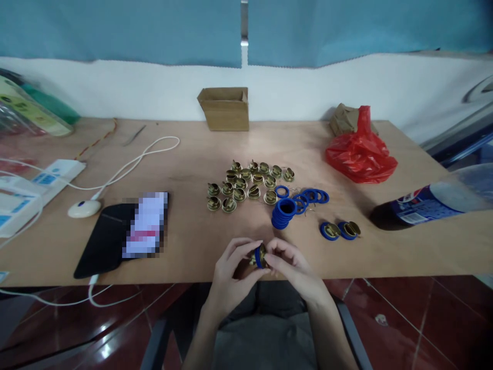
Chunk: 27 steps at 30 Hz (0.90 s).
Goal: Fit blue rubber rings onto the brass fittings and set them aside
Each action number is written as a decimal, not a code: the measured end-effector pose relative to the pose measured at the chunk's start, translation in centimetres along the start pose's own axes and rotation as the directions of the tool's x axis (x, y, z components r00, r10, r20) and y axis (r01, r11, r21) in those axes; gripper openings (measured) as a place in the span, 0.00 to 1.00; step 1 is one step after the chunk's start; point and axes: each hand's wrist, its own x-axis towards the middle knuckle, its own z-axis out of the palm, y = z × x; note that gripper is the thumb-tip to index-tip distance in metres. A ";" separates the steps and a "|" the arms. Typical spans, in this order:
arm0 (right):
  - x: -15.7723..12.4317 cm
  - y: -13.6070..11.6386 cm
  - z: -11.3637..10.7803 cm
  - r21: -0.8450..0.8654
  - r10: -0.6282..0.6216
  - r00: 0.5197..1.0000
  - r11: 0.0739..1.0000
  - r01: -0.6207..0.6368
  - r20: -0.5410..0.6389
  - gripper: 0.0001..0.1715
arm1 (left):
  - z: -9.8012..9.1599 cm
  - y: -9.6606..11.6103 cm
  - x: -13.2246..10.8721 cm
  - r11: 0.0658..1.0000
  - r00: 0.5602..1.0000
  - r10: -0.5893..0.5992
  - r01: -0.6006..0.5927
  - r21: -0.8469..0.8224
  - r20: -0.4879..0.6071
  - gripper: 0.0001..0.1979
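My left hand [231, 270] and my right hand [290, 264] meet at the table's near edge, both pinching one small brass fitting with a blue ring [259, 255] on it. Beyond them stands a stack of blue rings [283, 213], with loose blue rings [310, 196] spread behind it. A cluster of several brass fittings [246, 184] lies further back. Two fittings with blue rings on them [340, 230] lie to the right of my hands.
A phone on a black case [103, 236] lies at the left, with a white mouse [83, 208] and cables. A cardboard box [225, 108] stands at the back, a red plastic bag [360, 151] back right, a bottle [427, 203] at the right edge.
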 end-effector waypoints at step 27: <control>-0.5 0.9 1.4 -0.721 -0.585 0.807 0.524 0.454 0.083 0.10 | 0.1 -0.6 -0.1 1.000 0.996 -0.027 0.027 -0.008 0.083 0.30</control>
